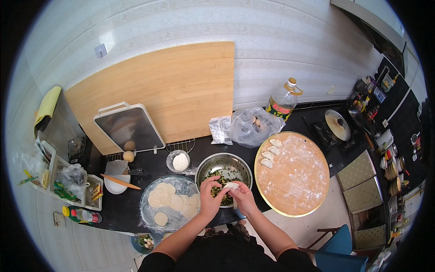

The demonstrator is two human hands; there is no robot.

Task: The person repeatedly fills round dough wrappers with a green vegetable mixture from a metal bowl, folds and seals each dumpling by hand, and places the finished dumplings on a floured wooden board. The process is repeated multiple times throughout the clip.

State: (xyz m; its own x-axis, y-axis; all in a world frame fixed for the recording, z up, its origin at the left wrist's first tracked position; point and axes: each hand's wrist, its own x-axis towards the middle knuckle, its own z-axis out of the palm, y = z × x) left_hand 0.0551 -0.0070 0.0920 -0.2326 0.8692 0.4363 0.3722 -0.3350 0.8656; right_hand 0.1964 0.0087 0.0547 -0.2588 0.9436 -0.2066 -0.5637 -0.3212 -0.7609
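Note:
My left hand (pixel 209 197) and my right hand (pixel 243 198) pinch a folded dumpling (pixel 231 185) between their fingertips. They are above a steel bowl (pixel 245 164) of chopped green filling (pixel 222 200); a handle rests at its near rim. To the left, several round dough wrappers (pixel 175 202) lie on a floured glass board (pixel 146 212), the rightmost partly behind my left hand. A floured round wooden board (pixel 295 176) on the right bears several finished dumplings (pixel 267 155) in a short row at its upper left.
A small bowl of flour (pixel 180 161), a cleaver (pixel 117 168) and a rolling pin (pixel 120 181) over a white dish stand on the left. Behind are a plastic bag with eggs (pixel 256 131) and an oil bottle (pixel 283 98). A lidded pan (pixel 337 124) sits on the stove; a blue chair (pixel 336 244) stands below right.

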